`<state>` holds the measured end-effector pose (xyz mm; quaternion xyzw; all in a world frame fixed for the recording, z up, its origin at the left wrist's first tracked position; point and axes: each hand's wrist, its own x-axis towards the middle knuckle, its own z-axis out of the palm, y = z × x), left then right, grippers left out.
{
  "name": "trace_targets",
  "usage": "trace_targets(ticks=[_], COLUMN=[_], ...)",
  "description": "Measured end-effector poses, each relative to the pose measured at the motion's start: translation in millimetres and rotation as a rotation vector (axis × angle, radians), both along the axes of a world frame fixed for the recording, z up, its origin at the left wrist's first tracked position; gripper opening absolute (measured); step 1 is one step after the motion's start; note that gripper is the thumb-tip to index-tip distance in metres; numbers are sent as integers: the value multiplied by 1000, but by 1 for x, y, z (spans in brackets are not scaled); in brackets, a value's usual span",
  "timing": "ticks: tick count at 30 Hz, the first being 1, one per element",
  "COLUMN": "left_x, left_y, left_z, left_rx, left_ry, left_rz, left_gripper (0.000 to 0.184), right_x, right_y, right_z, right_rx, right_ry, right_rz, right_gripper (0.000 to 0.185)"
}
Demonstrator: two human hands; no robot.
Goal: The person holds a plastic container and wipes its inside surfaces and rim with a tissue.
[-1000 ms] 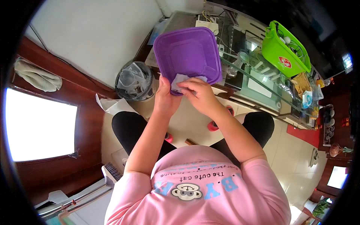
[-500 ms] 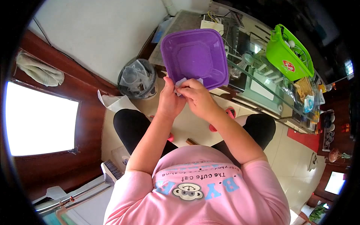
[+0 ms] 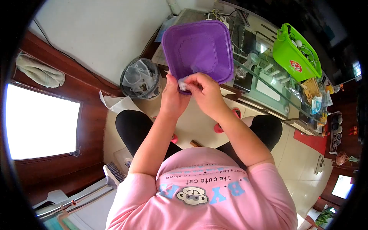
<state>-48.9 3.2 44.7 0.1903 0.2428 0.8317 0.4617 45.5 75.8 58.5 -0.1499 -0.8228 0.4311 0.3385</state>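
Observation:
A purple plastic basin [image 3: 203, 48] is held tilted in front of me, its inside facing me. My left hand [image 3: 173, 97] grips its near left corner, thumb up along the outside and the other fingers mostly hidden. My right hand [image 3: 207, 92] pinches a crumpled white tissue or cloth [image 3: 183, 83] against the near rim, close to the left thumb. Whether it is paper or fabric, I cannot tell.
A bin with a clear liner [image 3: 141, 78] stands left of the basin. Behind and to the right is a glass-topped cabinet [image 3: 264, 90] bearing a green basket of cables [image 3: 295, 57]. A wooden-handled brush [image 3: 114, 174] lies at lower left.
The basin has shifted slightly up and tilted more toward me. My right hand has moved a little up and right, with the white piece bunched in its fingers.

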Motion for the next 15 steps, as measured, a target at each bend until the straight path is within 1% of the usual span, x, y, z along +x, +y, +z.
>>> trace_targets(ticks=[2,3,5,6,8,15], left_x=[-2,-3,-5,-6,-6,0], left_y=[0,-1,-2,-2,-4,-4], left_z=[-5,-6,-8,-10,-14,0], left_rx=[19,19,109,110,49,18], left_ry=[2,3,5,5,-29,32], left_rz=[-55,-56,-92,-93,-54,31], left_gripper=[53,53,51,51,52,57], right_x=[-8,-8,-8,-8,-10,-5], right_y=[-6,-6,-5,-6,-8,-7], right_z=[4,7,11,9,1,1], right_rx=[-410,-411,-53,-53,41,71], right_ry=[144,146,68,69,148,117], right_rz=[-64,-65,-73,-73,-49,-10], right_gripper=[9,9,9,9,9,8])
